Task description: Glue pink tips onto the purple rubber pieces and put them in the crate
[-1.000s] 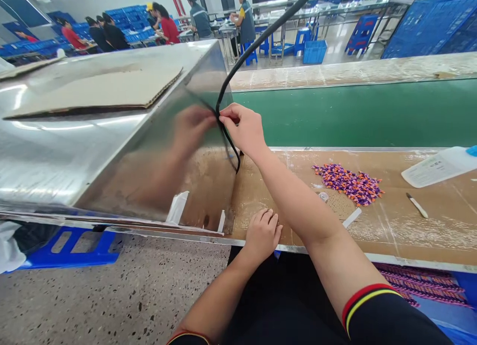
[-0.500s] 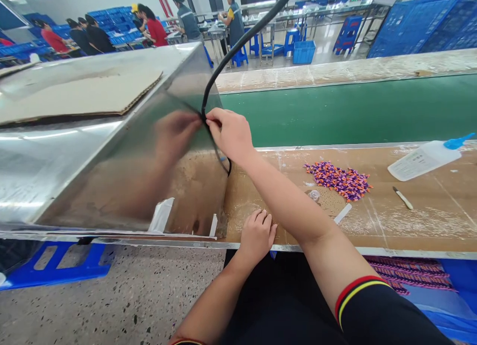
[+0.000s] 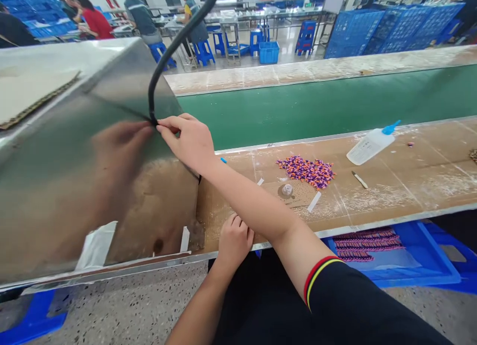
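At about 10 o'clock in the view, the right hand (image 3: 185, 142) pinches a black cable (image 3: 167, 49) between thumb and fingers, right at the slanted face of a stainless steel sheet (image 3: 112, 77). The left hand (image 3: 234, 241) lies loosely curled and empty on the cardboard-covered bench (image 3: 391, 186) at 6 o'clock. With only that one pinch taking the cable's weight, a slackened grip could let it slip, and pressing it against the metal could kink it.
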### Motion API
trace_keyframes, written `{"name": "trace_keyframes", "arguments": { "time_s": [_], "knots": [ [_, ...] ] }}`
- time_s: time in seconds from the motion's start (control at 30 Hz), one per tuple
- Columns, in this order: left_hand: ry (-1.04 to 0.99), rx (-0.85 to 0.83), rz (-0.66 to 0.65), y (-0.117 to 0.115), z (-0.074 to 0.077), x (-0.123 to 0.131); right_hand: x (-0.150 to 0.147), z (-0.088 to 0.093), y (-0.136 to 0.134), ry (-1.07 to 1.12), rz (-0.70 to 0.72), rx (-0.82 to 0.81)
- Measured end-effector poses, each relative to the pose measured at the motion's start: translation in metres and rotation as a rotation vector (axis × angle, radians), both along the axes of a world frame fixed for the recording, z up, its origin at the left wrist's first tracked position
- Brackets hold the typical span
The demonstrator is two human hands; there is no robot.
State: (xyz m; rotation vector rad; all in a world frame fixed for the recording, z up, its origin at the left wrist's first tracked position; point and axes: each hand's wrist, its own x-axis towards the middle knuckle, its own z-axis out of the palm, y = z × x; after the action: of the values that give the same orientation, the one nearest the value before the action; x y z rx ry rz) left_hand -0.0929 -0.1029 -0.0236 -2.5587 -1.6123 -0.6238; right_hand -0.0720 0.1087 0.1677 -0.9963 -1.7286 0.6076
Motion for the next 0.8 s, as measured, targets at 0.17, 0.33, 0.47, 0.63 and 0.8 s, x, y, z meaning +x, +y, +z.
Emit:
{"name": "trace_keyframes", "arguments": {
  "time_s": [0.17,0.33,0.47,0.63,0.8],
  "knots": [
    [0.017,-0.027,0.014,0.001,0.002,0.001,0.006,0.016,-0.004,-0.060,-0.015,-0.043],
    [0.018,-0.081,0.029,0.001,0.005,0.002,0.005,0.017,-0.009,-0.089,-0.043,-0.050],
    [0.002,-0.152,0.042,0.001,0.008,0.003,0.001,0.014,-0.005,-0.116,-0.032,-0.065],
    [0.010,-0.158,0.054,-0.002,0.012,0.005,0.004,0.015,-0.002,-0.141,-0.004,-0.045],
    [0.024,-0.094,0.059,-0.004,0.009,0.007,0.008,0.016,-0.004,-0.046,0.032,-0.078]
  ]
}}
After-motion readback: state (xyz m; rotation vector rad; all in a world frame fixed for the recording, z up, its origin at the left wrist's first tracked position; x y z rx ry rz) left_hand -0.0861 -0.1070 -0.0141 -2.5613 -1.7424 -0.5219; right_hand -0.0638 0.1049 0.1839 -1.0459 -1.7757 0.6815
